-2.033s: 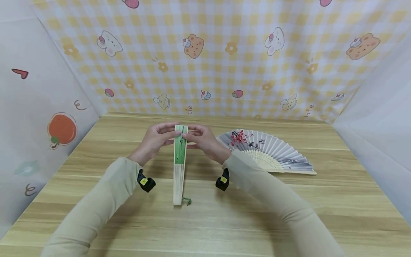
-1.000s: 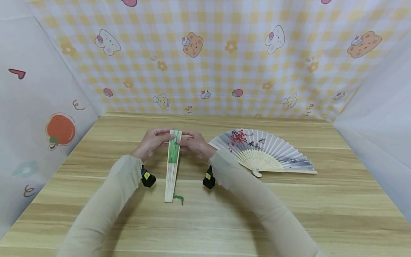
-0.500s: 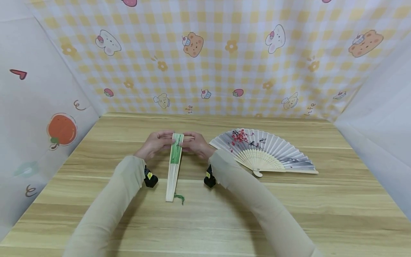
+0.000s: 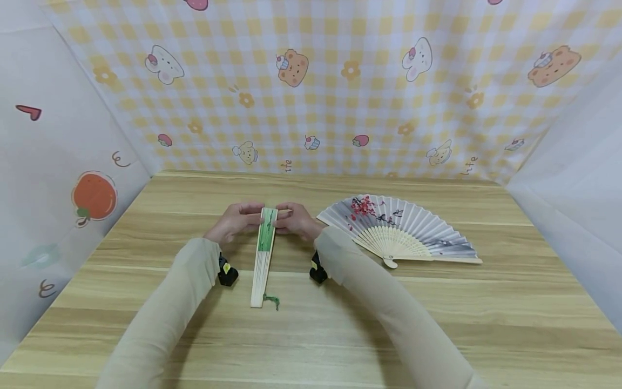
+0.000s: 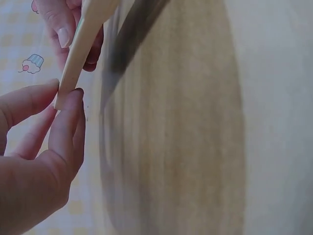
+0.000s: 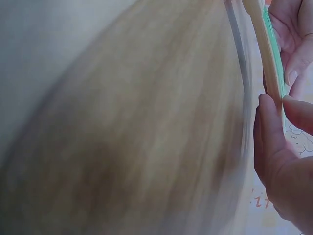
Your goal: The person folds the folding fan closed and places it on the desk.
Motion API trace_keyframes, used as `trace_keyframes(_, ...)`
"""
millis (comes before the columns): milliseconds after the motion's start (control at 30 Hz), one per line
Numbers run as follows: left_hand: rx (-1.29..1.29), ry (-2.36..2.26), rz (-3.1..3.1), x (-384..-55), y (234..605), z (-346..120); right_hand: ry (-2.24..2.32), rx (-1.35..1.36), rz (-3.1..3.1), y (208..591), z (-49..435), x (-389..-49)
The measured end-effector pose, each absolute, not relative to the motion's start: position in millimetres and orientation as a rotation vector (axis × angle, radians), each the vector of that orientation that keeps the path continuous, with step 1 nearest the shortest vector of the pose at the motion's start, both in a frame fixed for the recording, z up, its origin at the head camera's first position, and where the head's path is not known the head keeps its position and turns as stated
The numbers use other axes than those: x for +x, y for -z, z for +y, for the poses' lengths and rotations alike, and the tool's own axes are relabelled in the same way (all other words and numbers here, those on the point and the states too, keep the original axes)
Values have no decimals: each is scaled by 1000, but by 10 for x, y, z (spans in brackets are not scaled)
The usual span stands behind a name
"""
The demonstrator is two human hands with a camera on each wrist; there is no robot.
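A folded green paper fan (image 4: 266,236) with pale wooden ribs is in the middle of the head view, its narrow end toward the person. From that end trails a small green tassel (image 4: 272,299). My left hand (image 4: 234,222) pinches the fan's far end from the left; in the left wrist view its thumb and fingers (image 5: 68,125) close on the wooden edge. Opposite, my right hand (image 4: 298,221) pinches the same end from the right, and the right wrist view shows thumb and fingertips (image 6: 271,115) on both sides of the edge.
Spread out on the wooden table (image 4: 461,324) at the right lies a grey fan (image 4: 418,227) with red blossoms, close to the right forearm. A yellow checked cloth (image 4: 330,97) hangs behind the table, and white cloth (image 4: 58,151) stands at the left.
Compared with two seconds ago, both hands and the fan's far end have come lower and slightly left. The right sleeve now uncovers the grey fan's pivot. Over the last half second, motion is slight.
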State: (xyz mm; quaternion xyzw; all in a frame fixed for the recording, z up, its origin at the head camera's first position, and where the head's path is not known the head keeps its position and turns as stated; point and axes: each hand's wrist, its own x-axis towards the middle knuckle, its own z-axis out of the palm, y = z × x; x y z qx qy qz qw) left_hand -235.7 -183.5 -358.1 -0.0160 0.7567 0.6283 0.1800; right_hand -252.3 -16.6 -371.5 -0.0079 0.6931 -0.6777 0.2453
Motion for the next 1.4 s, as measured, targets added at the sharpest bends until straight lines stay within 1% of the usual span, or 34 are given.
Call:
trace_keyframes(367,2,-1720,2125,-2374,3655,-1859,1787,-13,1880,3704,-160,-2501)
trace_keyframes(700,-35,-1730,2117,-2355,3655,-1853,1773,-16,1917,3700,-169,-2481)
trace_keyframes(1400,-24,-1659,2187,-2330,3671,-1875,1774,6,1953,3692,-108,-2460)
